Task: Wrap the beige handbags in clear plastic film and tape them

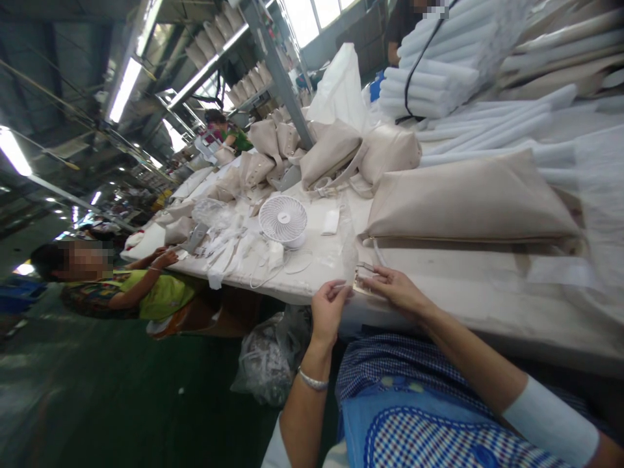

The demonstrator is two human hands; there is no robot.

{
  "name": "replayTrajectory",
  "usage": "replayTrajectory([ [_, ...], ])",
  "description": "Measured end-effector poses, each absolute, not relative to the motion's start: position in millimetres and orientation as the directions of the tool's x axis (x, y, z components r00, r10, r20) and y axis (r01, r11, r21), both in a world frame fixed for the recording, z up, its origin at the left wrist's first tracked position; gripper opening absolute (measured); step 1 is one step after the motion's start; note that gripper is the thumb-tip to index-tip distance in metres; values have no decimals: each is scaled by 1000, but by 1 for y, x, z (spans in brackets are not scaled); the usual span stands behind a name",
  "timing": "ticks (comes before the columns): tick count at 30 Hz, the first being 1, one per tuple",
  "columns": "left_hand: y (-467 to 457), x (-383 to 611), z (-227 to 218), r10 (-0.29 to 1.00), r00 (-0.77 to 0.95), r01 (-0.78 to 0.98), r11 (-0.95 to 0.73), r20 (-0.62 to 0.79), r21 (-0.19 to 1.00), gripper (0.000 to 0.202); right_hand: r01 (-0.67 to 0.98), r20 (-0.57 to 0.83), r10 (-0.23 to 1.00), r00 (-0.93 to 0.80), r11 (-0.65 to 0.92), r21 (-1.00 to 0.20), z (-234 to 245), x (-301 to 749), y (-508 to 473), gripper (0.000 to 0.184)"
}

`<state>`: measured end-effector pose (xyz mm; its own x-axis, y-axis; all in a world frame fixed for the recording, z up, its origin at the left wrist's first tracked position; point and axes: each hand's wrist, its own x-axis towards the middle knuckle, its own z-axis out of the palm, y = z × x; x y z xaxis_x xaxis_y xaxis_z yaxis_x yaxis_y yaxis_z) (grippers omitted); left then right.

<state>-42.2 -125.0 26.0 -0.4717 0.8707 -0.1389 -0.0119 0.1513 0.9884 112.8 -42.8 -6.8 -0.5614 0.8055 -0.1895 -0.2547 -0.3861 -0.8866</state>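
My left hand (327, 311) and my right hand (397, 290) meet at the near edge of the white work table (468, 292). Both pinch a small clear plastic bag (350, 257) that stands up between them; a small metal part (363, 266) shows at its lower edge by my right fingertips. The fingers of both hands are closed on the bag. A silver bracelet circles my left wrist. A large flat beige cushion-like bag (468, 201) lies on the table just beyond my right hand.
A small white desk fan (283, 221) stands left of the bag, with a white cable and strips around it. Beige handbags (341, 156) pile behind. White foam rolls (439, 71) are stacked at the back right. A seated co-worker (121, 286) works at the left table end.
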Motion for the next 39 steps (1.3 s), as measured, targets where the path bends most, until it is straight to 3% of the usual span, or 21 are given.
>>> replayTrajectory([
  [8,-141,-59,27,877,-480,251,136,1,958,40,-314,-200,861,-469,-374,-873,-2,108,-44,63],
  [17,-148,-53,44,920,-359,592,91,160,801,33,-259,-162,929,-331,-255,-932,-9,102,-48,68],
  [31,-151,-58,45,933,-323,678,109,161,727,37,-132,-10,961,-275,-48,-990,2,99,-57,38],
  [39,-143,-54,39,941,-322,623,126,107,772,34,-130,-37,946,-322,-83,-988,-3,102,-55,46],
])
